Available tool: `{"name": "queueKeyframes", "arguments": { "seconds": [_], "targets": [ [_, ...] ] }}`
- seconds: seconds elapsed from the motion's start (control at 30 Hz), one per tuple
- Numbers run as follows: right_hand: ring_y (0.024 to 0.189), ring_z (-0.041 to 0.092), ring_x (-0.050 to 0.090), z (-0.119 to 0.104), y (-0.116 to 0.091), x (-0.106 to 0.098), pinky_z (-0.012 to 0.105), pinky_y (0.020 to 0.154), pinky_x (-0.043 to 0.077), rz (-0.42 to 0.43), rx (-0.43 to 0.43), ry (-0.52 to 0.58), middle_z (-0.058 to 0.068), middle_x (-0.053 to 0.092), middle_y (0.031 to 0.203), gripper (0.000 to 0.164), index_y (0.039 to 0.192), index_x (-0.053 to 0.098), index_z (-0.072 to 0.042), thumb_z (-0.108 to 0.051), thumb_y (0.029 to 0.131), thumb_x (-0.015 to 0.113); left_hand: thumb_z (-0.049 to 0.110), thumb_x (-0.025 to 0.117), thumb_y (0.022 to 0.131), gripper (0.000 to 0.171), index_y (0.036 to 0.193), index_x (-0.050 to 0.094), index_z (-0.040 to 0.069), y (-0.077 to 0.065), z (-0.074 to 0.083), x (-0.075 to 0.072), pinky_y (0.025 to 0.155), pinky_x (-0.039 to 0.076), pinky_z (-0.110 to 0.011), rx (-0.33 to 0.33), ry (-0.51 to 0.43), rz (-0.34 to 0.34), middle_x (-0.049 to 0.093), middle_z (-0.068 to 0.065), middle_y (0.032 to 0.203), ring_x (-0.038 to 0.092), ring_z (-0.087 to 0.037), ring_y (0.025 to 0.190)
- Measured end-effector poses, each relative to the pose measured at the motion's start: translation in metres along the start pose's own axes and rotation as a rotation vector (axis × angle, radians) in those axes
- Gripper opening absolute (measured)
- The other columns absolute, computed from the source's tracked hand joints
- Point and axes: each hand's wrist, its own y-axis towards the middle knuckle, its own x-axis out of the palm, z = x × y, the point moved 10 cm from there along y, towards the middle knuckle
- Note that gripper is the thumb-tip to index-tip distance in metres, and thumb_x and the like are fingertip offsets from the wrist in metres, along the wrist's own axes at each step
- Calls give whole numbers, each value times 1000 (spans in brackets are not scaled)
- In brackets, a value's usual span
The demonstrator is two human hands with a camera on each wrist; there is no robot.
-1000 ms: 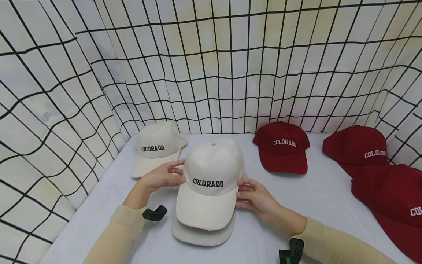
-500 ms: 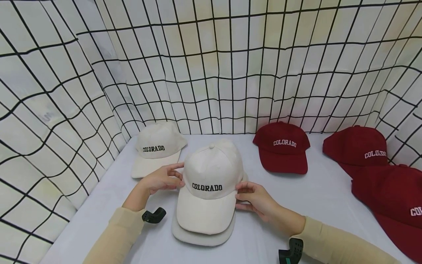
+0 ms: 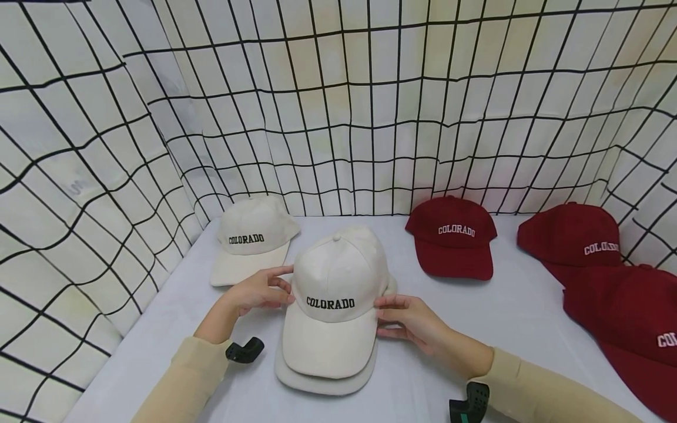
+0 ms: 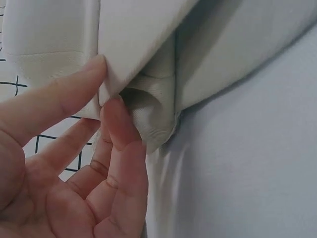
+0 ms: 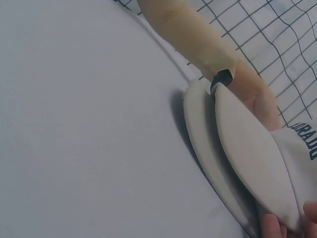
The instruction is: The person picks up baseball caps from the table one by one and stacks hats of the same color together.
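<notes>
An off-white baseball cap [image 3: 338, 270] lettered COLORADO sits over a second off-white cap [image 3: 324, 385], whose brim shows beneath. My left hand [image 3: 259, 292] pinches the upper cap's edge where brim meets crown; in the left wrist view, thumb and finger [image 4: 119, 124] meet on that corner. On the opposite side, my right hand [image 3: 411, 320] holds the same cap by its matching edge, with fingertips [image 5: 271, 225] at the brim corner in the right wrist view. There, a gap separates the two brims toward the front. Most of the lower cap's crown is hidden.
Another off-white cap [image 3: 251, 238] lies at the back left. A dark red cap [image 3: 452, 238] rests at the back right, with two more red caps, one [image 3: 573, 235] behind the other [image 3: 624, 317], farther right. Black-and-white grid cloth [image 3: 359, 106] walls the white table.
The upper cap has come down slightly toward the lower cap and toward me, its brim now covering more of the lower brim. Both hands have moved down a little with it.
</notes>
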Motion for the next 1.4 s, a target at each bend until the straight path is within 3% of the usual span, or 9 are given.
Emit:
{"name": "queueKeyframes", "arguments": {
  "seconds": [0.7, 0.97, 1.17, 1.4],
  "targets": [
    [93, 14, 66, -4, 6, 0, 40, 92, 57, -74, 9, -56, 5, 68, 104, 31, 125, 61, 12, 0, 97, 63, 3, 77, 88, 81, 156, 33, -4, -4, -10, 2, 71, 51, -27, -49, 20, 32, 64, -6, 98, 58, -15, 83],
    [95, 13, 66, -6, 6, 1, 40, 95, 55, -118, 17, -79, 6, 66, 107, 33, 127, 60, 12, 1, 96, 62, 4, 77, 88, 81, 156, 33, -6, -5, -7, 1, 71, 51, -27, -39, 29, 24, 63, -5, 97, 57, -14, 83],
    [98, 13, 65, -8, 4, 0, 40, 97, 54, -175, 15, -118, 8, 66, 114, 39, 131, 57, 14, -1, 96, 64, 5, 76, 88, 80, 154, 33, -8, -6, 0, 3, 68, 49, -27, 11, 55, -11, 62, -5, 95, 56, -15, 79],
    [100, 16, 64, -12, -2, -1, 38, 95, 55, -217, -6, -212, 13, 62, 122, 44, 134, 57, 13, -4, 95, 67, 7, 76, 88, 79, 154, 34, -9, -10, 1, 2, 71, 51, -29, 23, 82, -20, 64, -6, 97, 58, -16, 81]
  ]
}}
